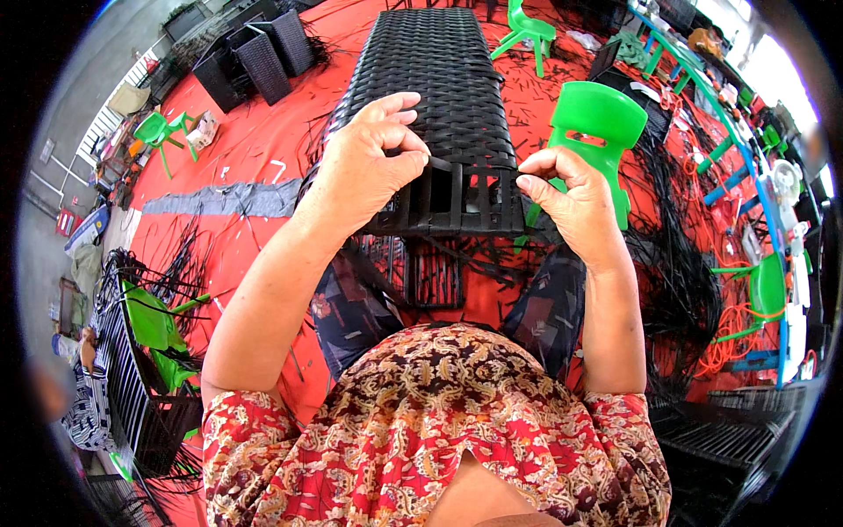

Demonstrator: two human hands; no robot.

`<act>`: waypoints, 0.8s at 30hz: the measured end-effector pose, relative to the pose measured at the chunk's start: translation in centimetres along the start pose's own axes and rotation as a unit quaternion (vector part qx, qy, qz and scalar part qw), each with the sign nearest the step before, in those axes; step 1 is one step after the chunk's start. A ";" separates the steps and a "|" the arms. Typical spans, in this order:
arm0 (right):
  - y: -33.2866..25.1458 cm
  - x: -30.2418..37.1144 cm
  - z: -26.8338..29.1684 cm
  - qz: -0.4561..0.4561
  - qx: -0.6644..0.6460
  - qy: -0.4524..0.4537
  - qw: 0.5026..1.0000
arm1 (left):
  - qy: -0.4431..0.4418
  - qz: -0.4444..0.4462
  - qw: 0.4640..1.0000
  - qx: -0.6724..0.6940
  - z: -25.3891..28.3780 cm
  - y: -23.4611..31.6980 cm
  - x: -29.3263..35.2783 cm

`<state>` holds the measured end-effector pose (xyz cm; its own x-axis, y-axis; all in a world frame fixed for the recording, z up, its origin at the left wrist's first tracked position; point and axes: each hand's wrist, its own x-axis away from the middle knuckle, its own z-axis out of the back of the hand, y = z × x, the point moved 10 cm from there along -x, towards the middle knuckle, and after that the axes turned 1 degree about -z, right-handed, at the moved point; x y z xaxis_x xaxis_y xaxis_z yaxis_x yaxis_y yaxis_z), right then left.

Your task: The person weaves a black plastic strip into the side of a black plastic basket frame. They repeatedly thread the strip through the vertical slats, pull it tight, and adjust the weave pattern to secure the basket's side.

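Observation:
A long piece of black woven furniture stretches away in front of me, its near end an open lattice of flat strips. Over its near left corner, my left hand is closed in a pinch, thumb against forefinger, on a short black strip. The other fingers of that hand are lifted. At the near right corner my right hand has thumb and forefinger brought together. Whatever sits between those fingertips is too small to make out.
Just beyond my right hand stands a green plastic chair. Loose black strips lie heaped on the red floor covering. Dark woven pieces stand at far left. At the left edge a person in patterned clothing is beside a black frame.

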<state>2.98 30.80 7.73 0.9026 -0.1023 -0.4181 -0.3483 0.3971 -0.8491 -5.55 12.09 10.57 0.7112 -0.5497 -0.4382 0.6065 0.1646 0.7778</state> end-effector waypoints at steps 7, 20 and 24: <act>-6.5 -0.3 0.2 0.136 0.090 0.040 0.986 | 0.005 -0.028 0.997 -0.077 1.1 0.6 0.2; -6.0 -4.7 -7.5 0.129 0.123 -0.067 0.982 | 0.054 -0.123 0.978 -0.159 3.3 1.6 2.5; -5.5 -4.7 -7.3 0.064 0.088 -0.075 0.991 | 0.001 -0.146 0.940 -0.308 1.6 1.6 3.1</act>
<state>-1.19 22.42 12.00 0.8863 0.0908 -0.4542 -0.4245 0.5517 -0.7180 -2.96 9.30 11.15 0.4827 -0.6439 -0.5937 0.8663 0.4507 0.2155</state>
